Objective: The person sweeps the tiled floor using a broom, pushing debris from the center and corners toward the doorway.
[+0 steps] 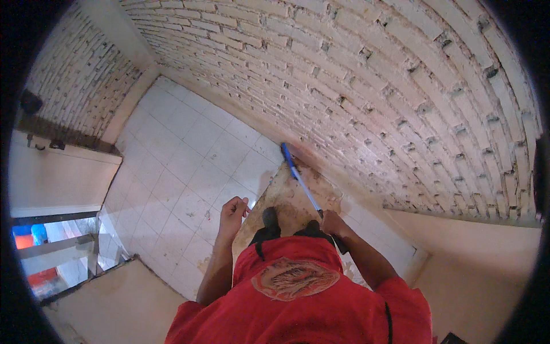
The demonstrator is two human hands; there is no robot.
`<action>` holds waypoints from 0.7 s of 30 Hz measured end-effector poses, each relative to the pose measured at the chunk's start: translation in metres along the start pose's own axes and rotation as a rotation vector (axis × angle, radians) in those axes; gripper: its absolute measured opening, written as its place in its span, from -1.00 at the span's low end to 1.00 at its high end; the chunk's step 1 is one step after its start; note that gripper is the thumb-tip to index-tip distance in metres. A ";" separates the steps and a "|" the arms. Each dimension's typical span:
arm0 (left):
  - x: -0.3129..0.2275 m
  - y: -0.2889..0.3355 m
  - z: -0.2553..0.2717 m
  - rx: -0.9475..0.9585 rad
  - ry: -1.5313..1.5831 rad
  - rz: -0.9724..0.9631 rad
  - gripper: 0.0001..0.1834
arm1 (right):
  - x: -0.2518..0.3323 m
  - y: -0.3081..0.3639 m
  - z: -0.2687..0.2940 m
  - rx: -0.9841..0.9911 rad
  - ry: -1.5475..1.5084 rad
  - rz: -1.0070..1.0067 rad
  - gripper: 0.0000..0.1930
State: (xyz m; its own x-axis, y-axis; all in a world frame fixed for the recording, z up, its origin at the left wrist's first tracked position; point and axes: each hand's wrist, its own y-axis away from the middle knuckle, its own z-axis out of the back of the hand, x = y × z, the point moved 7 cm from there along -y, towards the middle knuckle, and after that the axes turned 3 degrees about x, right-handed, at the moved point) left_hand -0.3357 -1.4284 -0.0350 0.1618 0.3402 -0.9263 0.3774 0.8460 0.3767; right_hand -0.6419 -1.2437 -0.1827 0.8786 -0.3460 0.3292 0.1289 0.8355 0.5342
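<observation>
My right hand (pixel 334 223) is wrapped round the pale blue handle of a broom (pixel 307 193). Its darker blue bristle head (pixel 288 160) rests on the floor by the base of the brick wall, at the corner of a brown stained patch (pixel 298 189). Raised over the floor tiles, my left hand (pixel 232 210) has its fingers curled in toward the thumb. Whether something small sits between those fingers is too blurred to tell. My dark shoe (pixel 270 216) stands on the stained patch.
A rough whitewashed brick wall (pixel 366 97) rises ahead and to the right. Pale square tiles (pixel 183 149) stretch to the left. At the far left, a doorway opens beside a white door (pixel 63 178), with colourful things beyond it. A low plain wall (pixel 120 298) stands at lower left.
</observation>
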 end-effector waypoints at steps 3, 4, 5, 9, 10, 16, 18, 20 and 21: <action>0.010 0.000 -0.001 0.038 -0.010 0.018 -0.65 | 0.022 -0.021 -0.018 -0.185 -0.135 0.125 -0.76; 0.007 0.001 -0.007 0.071 -0.030 0.015 -0.65 | 0.035 -0.052 -0.061 0.137 0.190 0.253 -0.75; 0.004 0.000 -0.010 0.092 -0.054 0.012 -0.66 | 0.050 -0.080 -0.098 0.463 0.515 0.387 -0.73; 0.019 0.017 0.012 0.035 -0.040 0.030 -0.66 | 0.115 -0.110 -0.071 0.372 -0.075 0.075 -0.73; 0.022 0.021 0.016 0.014 -0.031 0.049 -0.66 | 0.114 -0.113 -0.061 0.376 -0.210 -0.006 -0.74; 0.037 0.044 0.047 -0.095 0.000 0.054 -0.66 | 0.115 -0.052 0.017 0.210 -0.339 0.020 -0.79; 0.046 0.048 0.056 -0.110 0.050 0.033 -0.67 | 0.109 -0.001 0.044 0.300 -0.492 -0.097 -0.77; 0.046 0.051 0.059 -0.124 0.068 0.037 -0.67 | 0.084 0.039 0.043 0.275 -0.366 -0.101 -0.79; 0.047 0.053 0.061 -0.133 0.073 0.038 -0.68 | 0.076 0.047 0.037 0.300 -0.125 -0.076 -0.79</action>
State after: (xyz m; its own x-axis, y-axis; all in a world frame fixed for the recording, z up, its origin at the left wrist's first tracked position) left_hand -0.2528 -1.3927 -0.0580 0.1054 0.3980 -0.9113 0.2474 0.8771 0.4117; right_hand -0.5865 -1.2465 -0.1036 0.8062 -0.4674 0.3628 0.0340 0.6487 0.7603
